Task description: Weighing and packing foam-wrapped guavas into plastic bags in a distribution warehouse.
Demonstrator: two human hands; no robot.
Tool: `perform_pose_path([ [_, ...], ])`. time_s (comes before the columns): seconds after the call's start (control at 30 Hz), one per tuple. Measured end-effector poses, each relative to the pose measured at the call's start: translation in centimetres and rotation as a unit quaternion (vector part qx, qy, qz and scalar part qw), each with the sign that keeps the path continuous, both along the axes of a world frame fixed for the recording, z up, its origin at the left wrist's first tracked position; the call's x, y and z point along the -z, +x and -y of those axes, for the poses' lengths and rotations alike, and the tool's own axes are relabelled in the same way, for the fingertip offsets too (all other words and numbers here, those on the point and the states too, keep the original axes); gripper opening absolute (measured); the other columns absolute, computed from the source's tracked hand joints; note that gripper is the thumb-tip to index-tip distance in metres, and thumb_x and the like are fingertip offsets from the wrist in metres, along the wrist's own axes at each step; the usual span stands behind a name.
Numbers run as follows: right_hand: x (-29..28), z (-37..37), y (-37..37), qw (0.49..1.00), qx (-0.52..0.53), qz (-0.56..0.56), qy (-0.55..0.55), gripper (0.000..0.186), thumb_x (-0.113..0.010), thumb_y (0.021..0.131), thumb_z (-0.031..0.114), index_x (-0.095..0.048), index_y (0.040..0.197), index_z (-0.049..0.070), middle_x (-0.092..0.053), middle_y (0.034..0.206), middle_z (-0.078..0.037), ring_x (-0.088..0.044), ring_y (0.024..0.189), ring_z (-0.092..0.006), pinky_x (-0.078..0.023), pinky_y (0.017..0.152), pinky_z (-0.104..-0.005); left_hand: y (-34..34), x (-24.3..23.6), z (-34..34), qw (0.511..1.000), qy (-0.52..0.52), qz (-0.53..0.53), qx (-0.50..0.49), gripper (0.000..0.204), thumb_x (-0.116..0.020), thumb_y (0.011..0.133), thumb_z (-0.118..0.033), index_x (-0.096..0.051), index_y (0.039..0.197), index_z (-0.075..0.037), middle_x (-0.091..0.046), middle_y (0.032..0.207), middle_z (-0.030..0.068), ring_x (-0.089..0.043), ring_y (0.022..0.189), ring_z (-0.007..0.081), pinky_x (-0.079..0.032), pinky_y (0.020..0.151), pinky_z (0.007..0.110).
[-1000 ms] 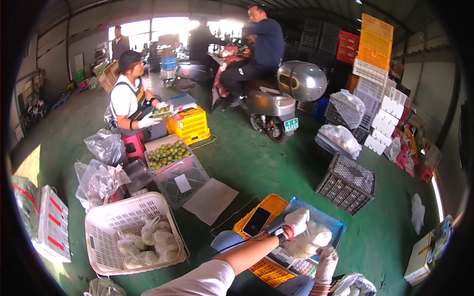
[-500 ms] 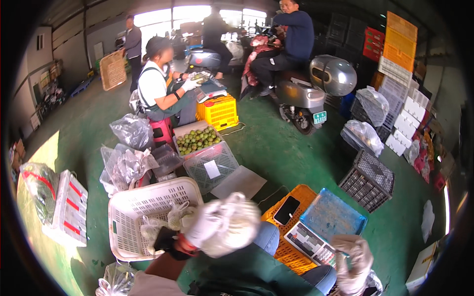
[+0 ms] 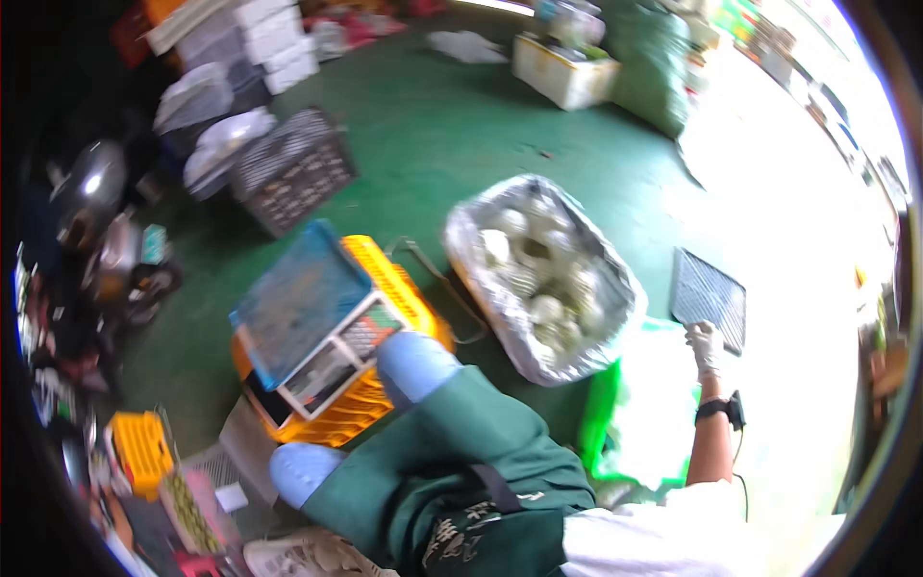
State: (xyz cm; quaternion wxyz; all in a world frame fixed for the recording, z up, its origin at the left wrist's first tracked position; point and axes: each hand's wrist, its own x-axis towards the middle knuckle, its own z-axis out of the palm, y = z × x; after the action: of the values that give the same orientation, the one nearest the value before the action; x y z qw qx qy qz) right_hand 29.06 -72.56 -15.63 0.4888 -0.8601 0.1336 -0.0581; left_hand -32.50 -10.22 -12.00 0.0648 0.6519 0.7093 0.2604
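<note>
My right hand [image 3: 702, 338], in a white glove with a black wrist device, reaches right, its fingers loosely bent and apart, over a bright green, washed-out item [image 3: 606, 409] near a dark ridged tray [image 3: 710, 288]. To its left is a lined basket [image 3: 461, 260] holding several pale, rounded bundles [image 3: 546, 310]. Beyond my knees, a scale [image 3: 363, 329] with a blue top [image 3: 298, 298] sits on an orange crate [image 3: 336, 418]. My left hand is not in view.
A dark crate [image 3: 288, 178], stacked white boxes [image 3: 279, 43], a foam box [image 3: 562, 77] and a large green sack [image 3: 649, 72] stand farther back. A scooter [image 3: 120, 260] and a small yellow crate [image 3: 139, 452] are at left. Bright glare covers the right.
The view has swung right, bringing the lined basket into sight. My left hand and the white bag it held have left view; my right hand now reaches out rightward.
</note>
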Motion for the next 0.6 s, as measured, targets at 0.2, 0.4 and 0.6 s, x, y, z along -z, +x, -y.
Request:
perform_pose_path([
  [0.2,3.0,4.6,-11.0,0.929,-0.029,-0.298,-0.217,0.034,-0.049,0.092,0.031,-0.072,0.093,0.005,-0.070,0.077,-0.011,-0.065,0.070,-0.0243,-0.052,0.067,-0.0342,25.0,-10.9,-2.4,0.928,0.032,0.015,0.371,0.024,-0.046,0.097,-0.013,-0.058,0.114,-0.001,-0.061,0.114,0.0144,-0.053,0.114,0.0260,-0.040,0.098,0.036],
  [0.4,15.8,3.6,-20.6,0.841,0.095,-0.435,-0.306,0.045,-0.069,0.074,0.038,-0.069,0.104,0.004,-0.065,0.107,-0.023,-0.062,0.105,-0.0362,-0.049,0.090,-0.0409,40.4,-10.9,9.8,0.743,0.008,0.119,0.658,0.014,-0.050,0.089,0.002,-0.061,0.097,0.000,-0.061,0.101,0.0103,-0.053,0.106,0.0261,-0.039,0.095,0.038],
  [0.6,15.9,0.4,-18.7,0.809,-0.008,-0.486,-0.330,0.035,-0.068,0.076,0.028,-0.069,0.105,0.008,-0.066,0.110,-0.019,-0.064,0.104,-0.0317,-0.051,0.088,-0.0386,41.9,-9.5,19.1,0.670,-0.095,0.118,0.727,0.014,-0.053,0.083,0.000,-0.061,0.089,-0.010,-0.062,0.089,0.0047,-0.056,0.098,0.0255,-0.029,0.105,0.044],
])
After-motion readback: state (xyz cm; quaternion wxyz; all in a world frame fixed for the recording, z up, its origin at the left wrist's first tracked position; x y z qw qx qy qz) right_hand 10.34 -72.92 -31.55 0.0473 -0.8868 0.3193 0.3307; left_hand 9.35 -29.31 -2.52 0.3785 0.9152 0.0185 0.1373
